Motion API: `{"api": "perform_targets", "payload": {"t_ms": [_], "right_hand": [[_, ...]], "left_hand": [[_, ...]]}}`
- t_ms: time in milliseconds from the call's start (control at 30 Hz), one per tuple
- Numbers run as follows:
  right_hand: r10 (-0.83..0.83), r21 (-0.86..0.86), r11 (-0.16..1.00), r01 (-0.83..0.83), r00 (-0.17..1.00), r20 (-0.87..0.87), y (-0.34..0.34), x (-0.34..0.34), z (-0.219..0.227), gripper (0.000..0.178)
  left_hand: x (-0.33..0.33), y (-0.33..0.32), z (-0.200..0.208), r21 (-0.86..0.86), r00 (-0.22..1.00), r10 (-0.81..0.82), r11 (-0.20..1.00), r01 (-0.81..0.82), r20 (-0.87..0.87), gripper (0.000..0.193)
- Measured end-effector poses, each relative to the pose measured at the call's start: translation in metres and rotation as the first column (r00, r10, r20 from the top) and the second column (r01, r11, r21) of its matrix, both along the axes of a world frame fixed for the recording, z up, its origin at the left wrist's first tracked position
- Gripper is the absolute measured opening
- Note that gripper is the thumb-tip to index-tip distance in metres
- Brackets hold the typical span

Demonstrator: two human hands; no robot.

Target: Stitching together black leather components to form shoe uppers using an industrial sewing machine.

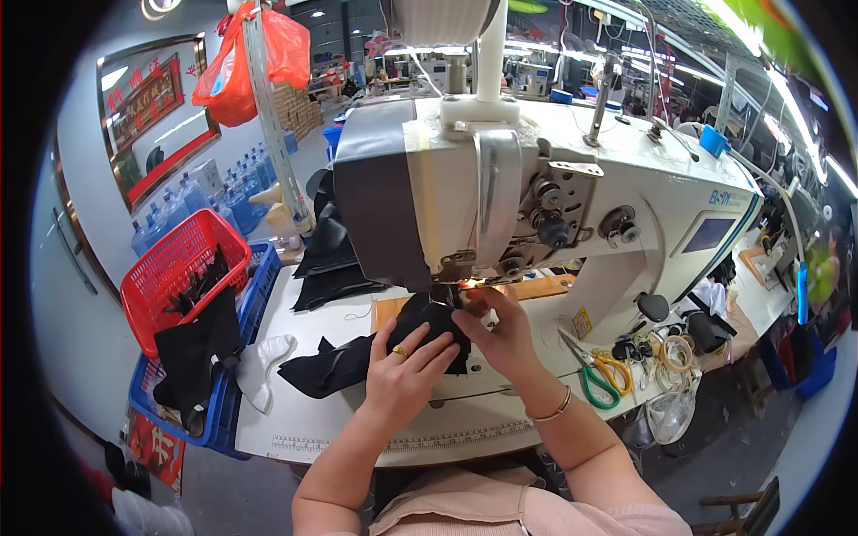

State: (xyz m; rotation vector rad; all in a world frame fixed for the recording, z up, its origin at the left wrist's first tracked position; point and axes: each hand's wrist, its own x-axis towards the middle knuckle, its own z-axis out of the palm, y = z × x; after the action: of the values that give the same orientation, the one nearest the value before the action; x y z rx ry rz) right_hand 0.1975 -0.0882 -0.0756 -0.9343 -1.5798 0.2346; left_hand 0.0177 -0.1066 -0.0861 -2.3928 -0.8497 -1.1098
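Observation:
A black fabric piece (pixel 332 368) lies on the white sewing machine table, its main part under the needle area and a loose end trailing to the left. My left hand (pixel 402 371), with a gold ring, rests flat on it with fingers stretched out. Close by the needle, my right hand (pixel 505 335) has its thumb and index finger bent at the fabric's right edge, which they appear to pinch; the fingertips are partly hidden. Above both hands stands the large white sewing machine (pixel 545 179), its small lamp lit beside the needle.
Green-handled scissors (pixel 601 386) and yellow-handled scissors (pixel 617 368) lie right of my forearm, beside rolls of tape (pixel 675 354). On the left, a red basket (pixel 134 290) sits in a blue crate (pixel 228 406). A white piece (pixel 264 371) and stacked black pieces (pixel 326 286) are nearby.

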Motion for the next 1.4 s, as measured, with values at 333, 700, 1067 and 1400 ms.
{"api": "perform_targets", "payload": {"t_ms": [333, 700, 1067, 1400], "right_hand": [[-0.099, -0.105, 0.991, 0.078, 0.972, -0.214, -0.004, -0.024, -0.008, 0.037], [-0.077, -0.006, 0.997, 0.076, 0.990, -0.119, -0.011, -0.023, -0.010, 0.023], [-0.407, 0.403, 0.849, 0.343, 0.910, 0.084, -0.053, 0.122, -0.040, 0.032], [-0.072, 0.164, 0.938, 0.306, 0.633, -0.770, -0.019, 0.485, 0.073, 0.039]], "left_hand": [[0.002, -0.001, 0.001, -0.016, 0.999, 0.020, 1.000, -0.021, -0.037, 0.028], [0.003, -0.001, -0.005, -0.027, 0.999, 0.020, 0.999, -0.021, -0.031, 0.027], [0.003, -0.003, -0.006, -0.026, 0.999, 0.022, 0.999, -0.021, 0.033, 0.040], [0.011, -0.004, -0.015, -0.022, 0.994, 0.083, 0.996, -0.081, 0.070, 0.047]]}}
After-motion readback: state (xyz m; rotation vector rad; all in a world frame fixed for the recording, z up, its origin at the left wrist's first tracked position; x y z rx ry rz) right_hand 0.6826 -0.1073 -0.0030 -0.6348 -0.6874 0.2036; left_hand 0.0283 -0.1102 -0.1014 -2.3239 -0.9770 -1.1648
